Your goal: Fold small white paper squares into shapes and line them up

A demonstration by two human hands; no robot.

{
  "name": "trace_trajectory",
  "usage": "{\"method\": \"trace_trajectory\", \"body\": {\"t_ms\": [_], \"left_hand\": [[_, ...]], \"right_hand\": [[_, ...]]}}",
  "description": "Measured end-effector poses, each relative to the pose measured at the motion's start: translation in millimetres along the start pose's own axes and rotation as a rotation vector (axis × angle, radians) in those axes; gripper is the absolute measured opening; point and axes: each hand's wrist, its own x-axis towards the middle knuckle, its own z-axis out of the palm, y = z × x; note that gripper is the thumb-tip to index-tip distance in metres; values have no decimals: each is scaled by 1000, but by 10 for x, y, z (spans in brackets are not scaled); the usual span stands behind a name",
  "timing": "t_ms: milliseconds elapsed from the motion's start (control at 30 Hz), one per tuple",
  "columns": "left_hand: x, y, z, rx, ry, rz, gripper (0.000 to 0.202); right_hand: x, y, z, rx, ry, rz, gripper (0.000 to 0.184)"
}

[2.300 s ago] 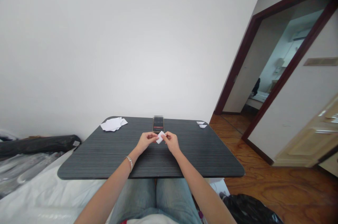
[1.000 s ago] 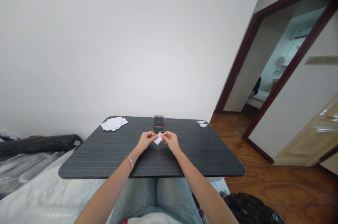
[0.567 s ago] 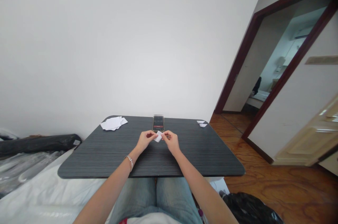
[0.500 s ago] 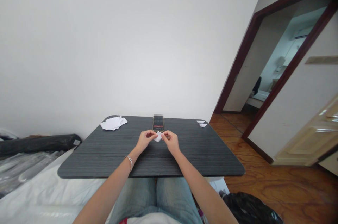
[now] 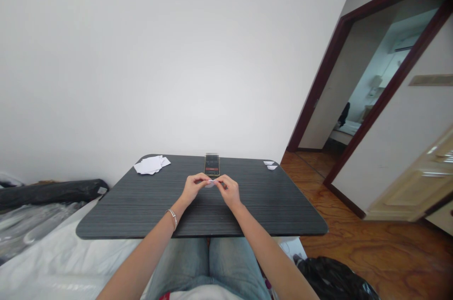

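A small piece of white paper [image 5: 211,184] is pinched between my two hands, just above the dark table [image 5: 159,210]. My left hand [image 5: 193,186] grips its left corner with thumb and fingertips. On the other side, my right hand [image 5: 228,188] is closed on the right corner. The paper's upper part looks folded over, and the fingertips cover its ends. Right beyond my hands a phone [image 5: 212,166] with a lit screen lies on the table.
White paper sheets [image 5: 150,165] lie in a loose pile at the far left of the table. Two small folded paper pieces [image 5: 271,167] sit at the far right. A white wall [image 5: 212,78] rises behind the table. A black plastic bag [image 5: 332,279] is on the floor at right.
The paper between my fingers was an open diamond shape; now it appears lower and flatter, its top folded down. My hands have hardly moved.
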Motion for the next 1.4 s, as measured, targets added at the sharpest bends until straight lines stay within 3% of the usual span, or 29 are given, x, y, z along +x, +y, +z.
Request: {"method": "trace_trajectory", "body": {"t_ms": [600,1067,1400], "left_hand": [[-1,46,7,-58,21,18,11],[-4,51,-2,65,55,31,17],[-3,15,-7,95,73,10,16]], "right_hand": [[28,16,1,128,33,58,14],[18,-33,-8,115,62,54,12],[22,72,31,126,37,84,10]]}}
